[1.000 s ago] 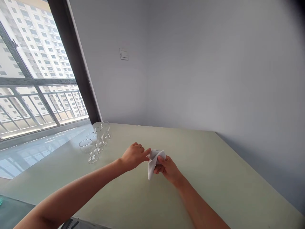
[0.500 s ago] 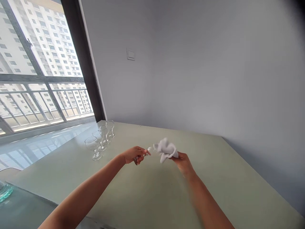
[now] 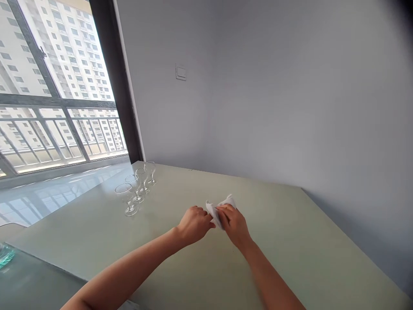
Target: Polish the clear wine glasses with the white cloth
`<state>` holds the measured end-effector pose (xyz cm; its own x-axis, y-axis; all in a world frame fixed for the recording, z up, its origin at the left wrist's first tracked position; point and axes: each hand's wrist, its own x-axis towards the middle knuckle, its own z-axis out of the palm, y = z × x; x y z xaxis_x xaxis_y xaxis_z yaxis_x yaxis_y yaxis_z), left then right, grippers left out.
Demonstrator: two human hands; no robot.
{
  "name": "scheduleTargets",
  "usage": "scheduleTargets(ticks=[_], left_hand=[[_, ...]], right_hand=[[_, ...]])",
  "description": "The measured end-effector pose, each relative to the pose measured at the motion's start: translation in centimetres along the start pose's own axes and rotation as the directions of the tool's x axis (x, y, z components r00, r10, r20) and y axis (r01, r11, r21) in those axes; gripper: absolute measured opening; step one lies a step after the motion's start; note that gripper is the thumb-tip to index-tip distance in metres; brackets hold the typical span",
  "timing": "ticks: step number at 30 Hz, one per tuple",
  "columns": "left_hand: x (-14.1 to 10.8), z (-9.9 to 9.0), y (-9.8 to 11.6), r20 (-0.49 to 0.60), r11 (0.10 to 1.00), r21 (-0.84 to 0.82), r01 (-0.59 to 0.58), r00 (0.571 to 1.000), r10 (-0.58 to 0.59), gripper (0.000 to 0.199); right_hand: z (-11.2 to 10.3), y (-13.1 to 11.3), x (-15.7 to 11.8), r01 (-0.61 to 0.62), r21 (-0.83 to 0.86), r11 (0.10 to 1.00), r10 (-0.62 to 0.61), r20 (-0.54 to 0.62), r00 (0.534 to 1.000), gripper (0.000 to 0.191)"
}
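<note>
My right hand (image 3: 235, 224) is closed on a white cloth (image 3: 229, 200), which is bunched between its fingers and points toward my left hand. My left hand (image 3: 195, 224) is closed, back of the hand up, with its fingertips against the cloth. The clear stemmed glass it holds is now hidden behind the fingers and the cloth. Both hands meet above the middle of the pale green table (image 3: 274, 241). Several stemmed glasses (image 3: 124, 193) stand upright in a row at the table's far left.
At the lower left, a teal glass dish (image 3: 5, 255) sits on a lower glass-like surface (image 3: 35, 280). Grey walls (image 3: 274, 107) border the table at the back and right. A window (image 3: 58, 86) is on the left.
My hands have come together. The right hand has turned over, closing the cloth around the front of the left hand, and the glass has gone out of sight.
</note>
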<state>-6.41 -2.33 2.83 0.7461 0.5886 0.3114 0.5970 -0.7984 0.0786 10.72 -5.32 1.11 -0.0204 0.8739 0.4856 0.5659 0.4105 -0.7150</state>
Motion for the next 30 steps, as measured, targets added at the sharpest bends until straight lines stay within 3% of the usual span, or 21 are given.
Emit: scheduleTargets(ticks=[2,4,5,8,10,11,13,18,20,22,23,24,26,28,30], left_hand=[[-0.2,0.1,0.0,-0.049,0.999,-0.003,-0.047,0.998,0.046,0.029],[-0.1,0.3,-0.3,-0.075,0.998,-0.051,-0.028,0.997,0.024,0.036],[0.0,0.4,-0.5,-0.085,0.997,-0.079,0.003,0.996,-0.009,0.038],[0.8,0.8,-0.6,-0.12,0.984,-0.157,0.09,0.987,-0.109,0.039],[1.5,1.2,-0.3,-0.153,0.971,-0.208,0.121,0.976,-0.155,0.039],[1.8,1.4,-0.1,-0.176,0.964,-0.231,0.132,0.969,-0.175,0.039],[2.3,2.0,0.7,-0.243,0.953,-0.265,0.145,0.947,-0.212,0.04],[2.4,3.3,2.6,-0.36,0.953,-0.238,0.186,0.895,-0.265,0.051],[2.1,3.3,2.8,-0.337,0.958,-0.216,0.189,0.907,-0.254,0.052],[1.8,3.1,2.6,-0.243,0.933,-0.337,0.122,0.947,-0.211,0.055],[1.8,2.9,2.4,-0.169,0.874,-0.477,0.09,0.967,-0.191,0.055],[1.7,2.7,2.0,-0.086,0.759,-0.646,0.082,0.98,-0.179,0.054],[1.8,2.4,1.3,0.064,0.386,-0.914,0.126,0.984,-0.168,0.052],[1.8,2.1,0.6,0.168,0.025,-0.984,0.175,0.972,-0.164,0.053],[1.8,1.8,0.3,0.221,-0.159,-0.967,0.197,0.963,-0.151,0.06]], right_hand=[[-0.7,1.0,0.3,-0.268,0.331,0.905,0.271,0.04,0.962,0.025],[-1.1,1.8,0.4,-0.448,0.57,0.689,0.459,0.136,0.878,0.027],[-1.1,2.1,0.4,-0.481,0.655,0.583,0.513,0.162,0.843,0.027],[-0.5,2.0,0.3,-0.408,0.847,0.342,0.575,0.154,0.803,0.023],[0.2,1.4,0.2,-0.324,0.927,0.192,0.564,0.166,0.809,0.021],[0.5,1.0,0.1,-0.301,0.941,0.158,0.541,0.172,0.823,0.02],[1.3,0.2,-0.3,-0.283,0.947,0.15,0.497,0.175,0.85,0.021],[3.2,-0.4,-1.4,-0.275,0.926,0.257,0.492,0.12,0.862,0.017],[3.4,-0.3,-1.6,-0.29,0.91,0.296,0.48,0.121,0.869,0.02],[3.3,-0.1,-1.5,-0.308,0.897,0.318,0.461,0.138,0.877,0.025],[3.1,0.0,-1.5,-0.32,0.892,0.318,0.457,0.151,0.876,0.025],[2.9,0.1,-1.4,-0.336,0.889,0.312,0.458,0.169,0.873,0.025],[2.7,0.1,-1.5,-0.386,0.879,0.279,0.443,0.239,0.864,0.024],[2.7,-0.1,-1.8,-0.448,0.868,0.214,0.409,0.337,0.848,0.025],[2.9,-0.4,-2.1,-0.519,0.842,0.143,0.373,0.44,0.817,0.025]])
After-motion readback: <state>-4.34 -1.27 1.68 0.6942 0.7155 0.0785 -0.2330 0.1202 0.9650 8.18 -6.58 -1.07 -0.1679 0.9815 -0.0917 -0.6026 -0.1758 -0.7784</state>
